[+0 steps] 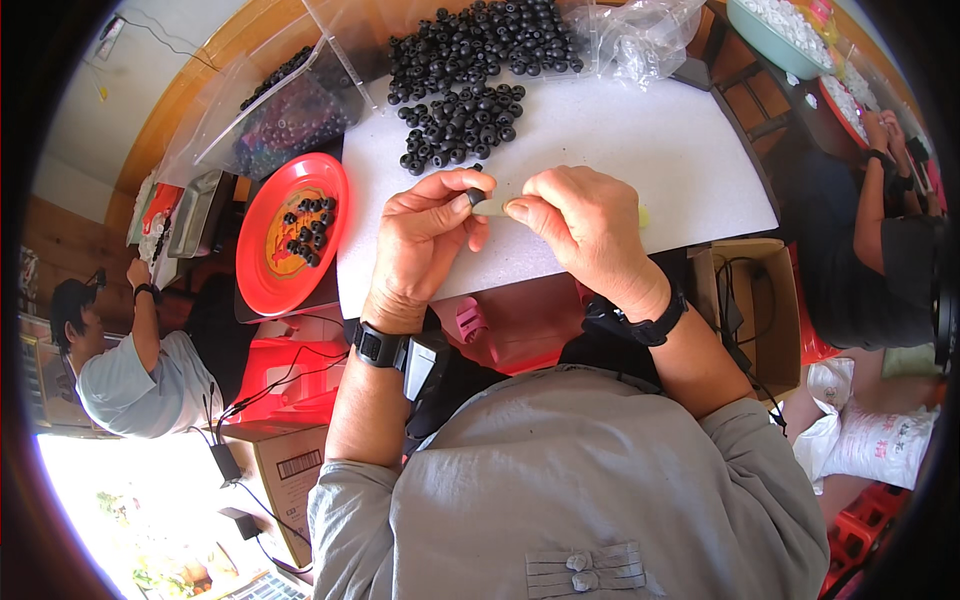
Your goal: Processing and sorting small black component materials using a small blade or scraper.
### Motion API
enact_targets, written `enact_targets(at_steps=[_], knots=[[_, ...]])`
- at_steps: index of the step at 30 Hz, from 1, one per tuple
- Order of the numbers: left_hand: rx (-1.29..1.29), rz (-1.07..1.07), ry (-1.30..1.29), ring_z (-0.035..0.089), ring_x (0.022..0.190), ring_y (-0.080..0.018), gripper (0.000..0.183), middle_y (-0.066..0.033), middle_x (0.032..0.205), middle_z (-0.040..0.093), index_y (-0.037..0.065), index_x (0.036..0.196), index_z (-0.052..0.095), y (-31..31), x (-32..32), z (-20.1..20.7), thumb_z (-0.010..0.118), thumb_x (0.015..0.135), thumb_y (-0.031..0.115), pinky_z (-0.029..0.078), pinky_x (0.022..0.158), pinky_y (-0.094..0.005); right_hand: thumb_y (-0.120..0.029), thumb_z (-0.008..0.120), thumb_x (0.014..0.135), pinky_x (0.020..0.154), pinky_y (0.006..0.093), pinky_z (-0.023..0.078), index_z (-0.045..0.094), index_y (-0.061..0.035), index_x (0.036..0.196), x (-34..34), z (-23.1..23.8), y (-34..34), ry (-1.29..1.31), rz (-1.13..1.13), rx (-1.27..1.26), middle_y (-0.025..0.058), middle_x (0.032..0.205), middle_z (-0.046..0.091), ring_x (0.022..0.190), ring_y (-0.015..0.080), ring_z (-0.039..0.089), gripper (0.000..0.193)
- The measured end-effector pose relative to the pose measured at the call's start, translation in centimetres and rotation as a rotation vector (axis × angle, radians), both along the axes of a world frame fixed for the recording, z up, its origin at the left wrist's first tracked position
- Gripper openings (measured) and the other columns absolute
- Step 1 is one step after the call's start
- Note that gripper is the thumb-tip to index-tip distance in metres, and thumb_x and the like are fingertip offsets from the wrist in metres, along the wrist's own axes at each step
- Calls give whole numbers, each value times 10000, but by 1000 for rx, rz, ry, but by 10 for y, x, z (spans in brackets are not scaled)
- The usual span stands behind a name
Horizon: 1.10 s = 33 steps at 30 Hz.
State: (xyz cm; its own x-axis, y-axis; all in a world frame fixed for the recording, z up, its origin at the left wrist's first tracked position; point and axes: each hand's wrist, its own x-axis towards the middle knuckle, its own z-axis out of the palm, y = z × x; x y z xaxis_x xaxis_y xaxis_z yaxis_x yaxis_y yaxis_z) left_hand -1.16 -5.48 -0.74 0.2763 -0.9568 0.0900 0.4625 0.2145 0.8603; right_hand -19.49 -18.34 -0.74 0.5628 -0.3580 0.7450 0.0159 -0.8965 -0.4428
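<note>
- Left hand (425,225): thumb and fingertips pinching one black bead (476,196), just above the middle of the frame.
- Right hand (592,222): thumb and forefinger gripping one thin pale piece (490,208) at that bead; its kind is unclear.
- One white board (690,170) beneath the hands, bearing two heaps of black beads (460,125) at upper centre, too many to count.
- One red plate (250,255), left of centre, holding roughly a dozen loose beads (317,227).
- Two other people (150,375), one near each side edge.
</note>
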Motion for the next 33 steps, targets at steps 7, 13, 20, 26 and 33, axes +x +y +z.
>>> enact_targets(at_steps=[7, 13, 20, 26, 33], knots=[[-11, -6, -11, 666, 880, -202, 261, -134, 1057, 718, -73, 1256, 707, 0, -1, 0, 632, 1026, 23, 537, 731, -320, -217, 784, 924, 571, 398, 478, 664, -105, 848, 4, -1, 1, -148, -94, 58, 43, 696, 648, 634, 258, 635, 180], [-5, -13, -34, 664, 887, -191, 276, -122, 1036, 714, -77, 1274, 700, 0, -3, 1, 633, 1030, 34, 538, 733, -313, -215, 783, 926, 568, 389, 480, 661, -98, 824, 5, 0, 2, -132, -116, 68, 48, 693, 653, 629, 252, 641, 198], [-10, -22, -21, 661, 896, -189, 270, -122, 1050, 711, -82, 1264, 700, 2, -2, 1, 620, 1025, 15, 533, 748, -321, -203, 792, 918, 568, 391, 476, 657, -94, 820, 6, 0, 3, -111, -84, 68, 51, 691, 645, 632, 251, 639, 200], [24, 20, 0, 656, 875, -183, 265, -126, 1164, 732, -68, 1256, 706, 1, -8, 5, 597, 1019, -22, 535, 750, -324, -189, 805, 905, 569, 391, 471, 675, -90, 839, 3, -2, 2, -97, -30, 43, 57, 692, 645, 618, 257, 622, 176], [48, 352, -371, 631, 769, -113, 246, -95, 1044, 756, -34, 1151, 774, 25, -4, 28, 651, 939, -55, 526, 667, -264, -180, 806, 900, 576, 394, 470, 680, -88, 834, 1, -3, 1, -93, -34, 23, 52, 691, 643, 621, 255, 618, 170]])
